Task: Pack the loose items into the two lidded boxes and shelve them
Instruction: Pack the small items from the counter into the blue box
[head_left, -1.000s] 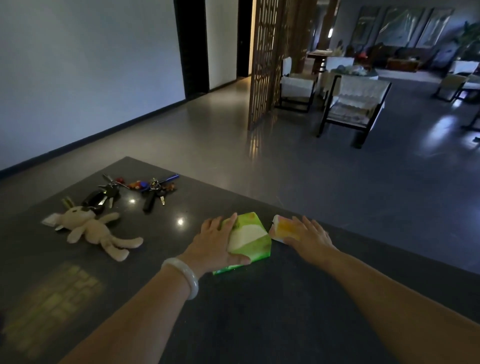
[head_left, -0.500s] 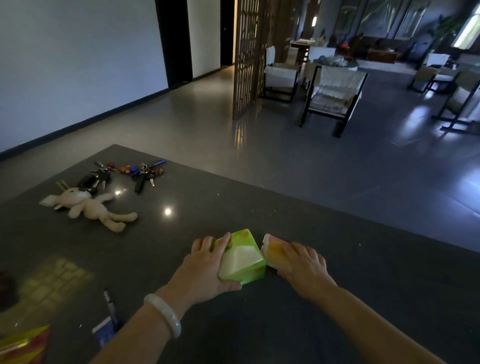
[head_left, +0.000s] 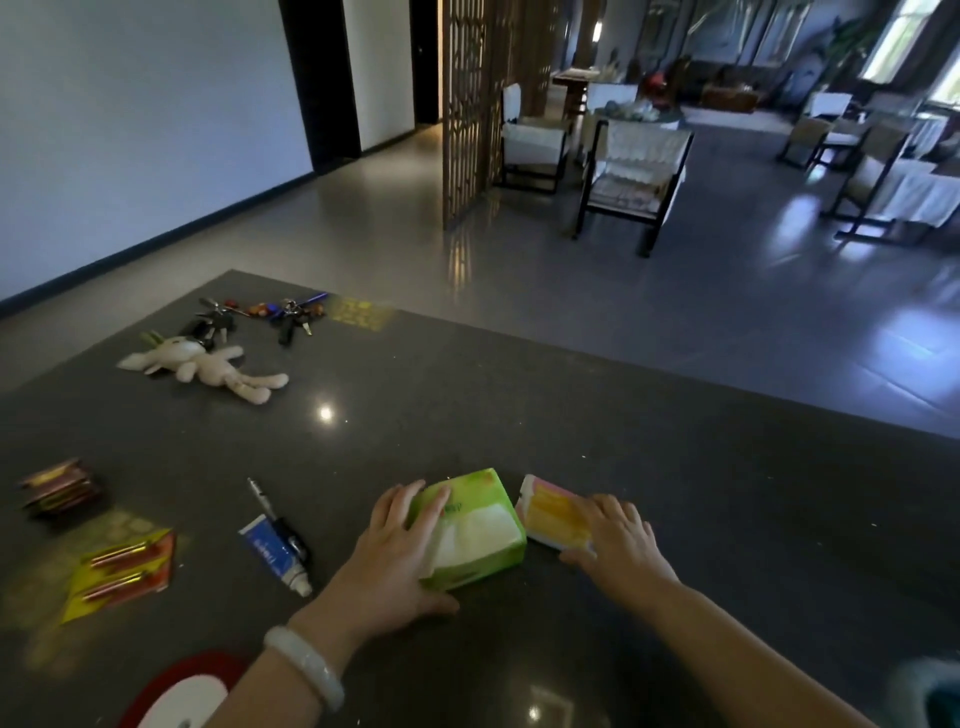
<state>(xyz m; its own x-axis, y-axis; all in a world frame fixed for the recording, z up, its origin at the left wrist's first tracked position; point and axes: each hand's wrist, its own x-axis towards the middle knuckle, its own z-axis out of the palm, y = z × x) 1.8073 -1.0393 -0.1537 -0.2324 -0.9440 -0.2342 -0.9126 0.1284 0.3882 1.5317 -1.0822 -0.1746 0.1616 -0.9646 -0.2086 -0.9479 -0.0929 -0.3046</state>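
A green tissue pack (head_left: 475, 527) lies on the dark table (head_left: 675, 493) in front of me. My left hand (head_left: 395, 561) holds its left side, fingers over the top and thumb along the near edge. Just to its right lies a yellow and pink tissue pack (head_left: 553, 514). My right hand (head_left: 618, 540) rests flat on that pack's near right part with straight fingers. No lidded box shows in this view.
Loose items lie to the left: a white plush rabbit (head_left: 208, 366), two key bunches (head_left: 260, 317), a pen (head_left: 270, 514), a blue and white tube (head_left: 275, 558), a yellow packet (head_left: 122, 574), a stack of red packets (head_left: 60, 491), and a red and white object (head_left: 182, 691). Chairs (head_left: 628, 176) stand beyond the table.
The view has tilted down and back, bringing the pen, tube and packets into sight. Both hands and the two tissue packs have drawn nearer to me on the table.
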